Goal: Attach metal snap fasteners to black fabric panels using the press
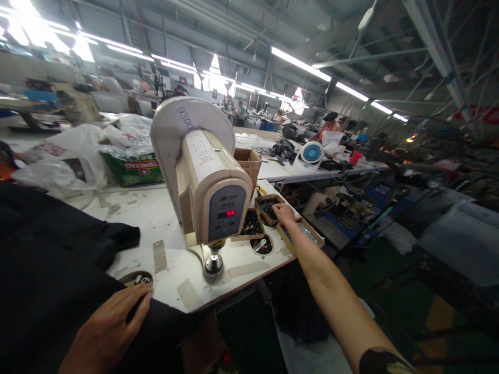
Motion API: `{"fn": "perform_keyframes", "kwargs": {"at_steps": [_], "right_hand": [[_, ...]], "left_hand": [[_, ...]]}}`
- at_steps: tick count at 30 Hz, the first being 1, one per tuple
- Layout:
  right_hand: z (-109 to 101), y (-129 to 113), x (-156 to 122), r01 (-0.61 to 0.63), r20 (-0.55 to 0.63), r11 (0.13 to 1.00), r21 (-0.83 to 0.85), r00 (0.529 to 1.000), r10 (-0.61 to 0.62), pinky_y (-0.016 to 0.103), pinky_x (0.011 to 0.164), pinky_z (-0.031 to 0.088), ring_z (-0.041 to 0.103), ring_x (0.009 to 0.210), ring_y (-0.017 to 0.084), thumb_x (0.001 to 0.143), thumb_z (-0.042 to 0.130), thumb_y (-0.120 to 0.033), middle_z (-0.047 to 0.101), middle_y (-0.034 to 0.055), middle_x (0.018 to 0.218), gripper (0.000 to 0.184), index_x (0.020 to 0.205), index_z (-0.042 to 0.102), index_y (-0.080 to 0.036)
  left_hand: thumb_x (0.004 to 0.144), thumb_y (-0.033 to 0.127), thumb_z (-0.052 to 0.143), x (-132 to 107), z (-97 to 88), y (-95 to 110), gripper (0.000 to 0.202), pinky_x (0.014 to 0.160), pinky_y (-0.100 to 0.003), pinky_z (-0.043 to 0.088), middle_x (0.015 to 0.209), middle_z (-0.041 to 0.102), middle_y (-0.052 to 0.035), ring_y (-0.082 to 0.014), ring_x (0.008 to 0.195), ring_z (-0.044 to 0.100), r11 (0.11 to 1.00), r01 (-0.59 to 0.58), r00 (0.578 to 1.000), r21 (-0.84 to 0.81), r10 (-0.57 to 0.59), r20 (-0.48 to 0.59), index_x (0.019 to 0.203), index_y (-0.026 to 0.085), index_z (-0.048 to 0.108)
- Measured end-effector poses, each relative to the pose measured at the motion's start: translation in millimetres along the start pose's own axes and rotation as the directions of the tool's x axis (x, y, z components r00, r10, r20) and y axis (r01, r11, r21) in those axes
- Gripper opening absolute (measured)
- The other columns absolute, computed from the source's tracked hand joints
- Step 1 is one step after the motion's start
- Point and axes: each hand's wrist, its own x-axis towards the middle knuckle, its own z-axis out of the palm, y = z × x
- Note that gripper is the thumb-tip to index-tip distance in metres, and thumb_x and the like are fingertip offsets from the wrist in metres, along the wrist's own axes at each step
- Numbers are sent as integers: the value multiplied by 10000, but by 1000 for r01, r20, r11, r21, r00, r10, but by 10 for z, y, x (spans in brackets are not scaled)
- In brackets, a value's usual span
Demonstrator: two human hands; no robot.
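Note:
My left hand [113,322] is at the lower left, thumb and fingertips closed together on the edge of a large black cloth [58,270]. Beside those fingertips is a round cup in the tabletop [134,278] holding small black and white pieces. My right hand [284,213] reaches into a small cardboard box of dark small parts [266,204], its fingers closed; what they hold is hidden. Between my hands stands a cream press machine [218,182] with a lit red display. Its round metal die [213,265] sits over the white table [171,280], with no cloth under it.
Next to the right hand are a box of black parts [251,223] and a box of silvery parts [307,234]. A round hole [262,244] holds more parts. Behind are plastic bags [74,150], a green carton [136,169], a blue fan [312,152] and a co-worker [330,124].

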Motion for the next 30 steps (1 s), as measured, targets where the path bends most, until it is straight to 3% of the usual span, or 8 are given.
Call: {"fn": "perform_keyframes", "kwargs": {"at_steps": [5, 11, 15, 18, 22, 26, 30], "right_hand": [[-142, -34, -82, 20, -114, 986, 167, 993, -1, 318, 899, 536, 735, 1008, 250, 937, 618, -419, 814, 84, 1044, 311, 1064, 804, -204], [-207, -242, -416, 113, -140, 915, 386, 988, -63, 347, 762, 538, 728, 865, 287, 937, 511, -535, 803, 157, 906, 548, 1100, 773, -83], [-55, -549, -1094, 222, -4, 841, 493, 967, -253, 325, 683, 537, 687, 706, 222, 885, 616, -584, 778, 82, 793, 475, 986, 784, -152], [86, -829, -1721, 291, 101, 733, 615, 893, -439, 311, 671, 529, 660, 674, 190, 933, 618, -525, 762, 49, 797, 371, 999, 770, -193], [271, -1150, -2220, 315, 99, 671, 671, 859, -502, 321, 736, 532, 681, 761, 205, 970, 609, -439, 748, 48, 845, 268, 1032, 750, -220], [358, -1287, -2301, 370, 30, 677, 636, 865, -501, 327, 783, 528, 686, 850, 220, 976, 598, -385, 740, 58, 937, 224, 1033, 744, -224], [343, -1308, -2274, 506, -28, 658, 558, 804, -594, 317, 810, 514, 667, 850, 204, 994, 568, -328, 719, 62, 957, 201, 1011, 726, -205]], "left_hand": [[953, 525, 496, 19, -62, 102, 409, 1092, -465, 543, 1213, 766, -59, -304, 1148, 711, 1000, 6, 999, -14, -6, 52, 1152, 259, 734], [1001, 423, 488, 86, -285, 450, 329, 1079, -425, 524, 1223, 755, -88, -268, 1168, 689, 997, 70, 997, -20, -69, 47, 1141, 233, 718], [1003, 382, 489, 92, -301, 475, 300, 1047, -408, 533, 1213, 758, -92, -261, 1152, 689, 995, 86, 995, -41, -84, 45, 1123, 233, 720], [1007, 389, 490, 74, -288, 465, 305, 1051, -408, 525, 1214, 754, -95, -261, 1151, 686, 995, 93, 995, -43, -91, 51, 1115, 227, 725], [1013, 387, 487, 73, -292, 486, 312, 1048, -408, 517, 1226, 744, -94, -260, 1161, 677, 994, 100, 994, -32, -98, 57, 1127, 214, 720], [1010, 368, 489, 76, -305, 506, 299, 1041, -393, 516, 1230, 744, -88, -254, 1158, 677, 994, 105, 993, -19, -104, 61, 1124, 210, 716], [1003, 359, 496, 71, -305, 499, 283, 1042, -386, 516, 1226, 749, -79, -250, 1154, 680, 994, 103, 993, -32, -101, 63, 1107, 222, 722]]}}
